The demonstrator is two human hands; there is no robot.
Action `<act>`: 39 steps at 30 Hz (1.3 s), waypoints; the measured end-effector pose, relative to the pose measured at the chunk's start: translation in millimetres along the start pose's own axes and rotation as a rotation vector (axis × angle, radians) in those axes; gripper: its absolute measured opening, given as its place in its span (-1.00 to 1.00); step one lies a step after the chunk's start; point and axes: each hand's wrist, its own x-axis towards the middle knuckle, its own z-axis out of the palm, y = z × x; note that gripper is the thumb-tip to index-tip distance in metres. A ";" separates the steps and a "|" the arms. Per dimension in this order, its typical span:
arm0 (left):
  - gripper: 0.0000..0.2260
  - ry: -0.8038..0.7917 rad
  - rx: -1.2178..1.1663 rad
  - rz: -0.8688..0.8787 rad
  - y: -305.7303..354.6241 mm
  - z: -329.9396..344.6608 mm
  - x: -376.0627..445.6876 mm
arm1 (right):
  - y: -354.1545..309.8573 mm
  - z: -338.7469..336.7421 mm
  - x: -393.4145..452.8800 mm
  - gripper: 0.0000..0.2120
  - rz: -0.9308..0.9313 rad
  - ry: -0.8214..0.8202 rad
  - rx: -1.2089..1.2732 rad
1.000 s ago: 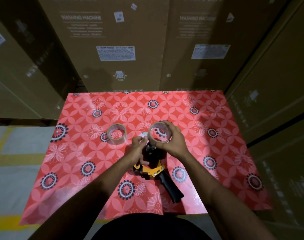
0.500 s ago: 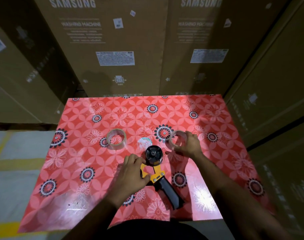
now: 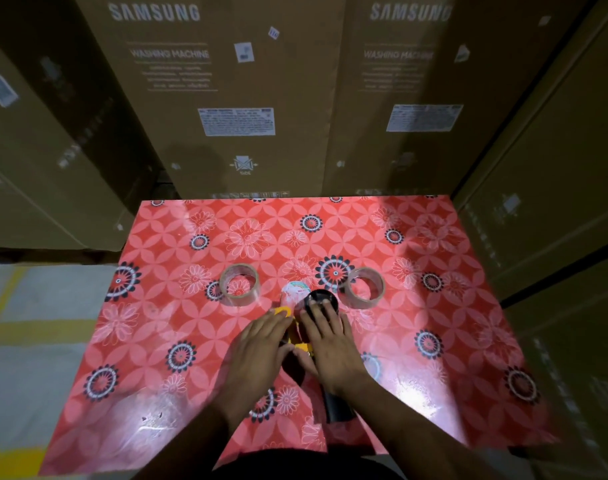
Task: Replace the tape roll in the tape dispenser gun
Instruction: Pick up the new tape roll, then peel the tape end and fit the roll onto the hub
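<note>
Resting on the dispenser gun (image 3: 325,403) mid-table (image 3: 434,393), both hands lie flat: left hand (image 3: 257,344) and right hand (image 3: 327,337) clasp nothing. Its black hub (image 3: 318,299) sits bare between two tape rolls: left roll (image 3: 239,284), right roll (image 3: 365,287). Next, I judge, a roll must be seated on the hub.

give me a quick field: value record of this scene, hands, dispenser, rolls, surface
surface: red floral table cover
dispenser: tape gun lying on the cover, black hub bare, no roll on it
left roll: flat on the cover, left of the hub, untouched
right roll: flat on the cover, right of the hub, untouched
left hand: on the gun's yellow frame
right hand: on the gun, fingers at the hub
backdrop: cardboard boxes
</note>
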 end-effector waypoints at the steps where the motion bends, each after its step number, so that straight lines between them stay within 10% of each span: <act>1: -0.49 -0.002 0.015 -0.005 1.2 -0.1 3.4 | -6.6 -0.1 4.1 -0.31 0.067 0.001 0.010; 15: -0.46 -0.018 0.163 -0.123 -73.8 -32.4 60.5 | -13.0 -4.5 36.0 -0.12 0.194 -0.012 0.081; 21: -0.72 -0.062 0.387 -0.024 -95.7 -36.8 69.3 | -4.3 -23.0 25.7 -0.46 0.166 0.047 0.171; 25: -0.45 -0.059 -0.243 -0.220 -71.3 -48.7 43.6 | -19.9 -40.5 20.8 -0.56 0.177 0.217 0.428; 30: -0.74 0.025 -1.068 -0.271 -5.2 -93.2 4.5 | -57.1 -86.7 15.0 -0.62 0.090 0.268 0.879; 39: -0.68 0.268 -1.173 -0.422 39.3 -112.9 -17.8 | -64.9 -114.3 -2.9 -0.77 -0.012 0.247 1.070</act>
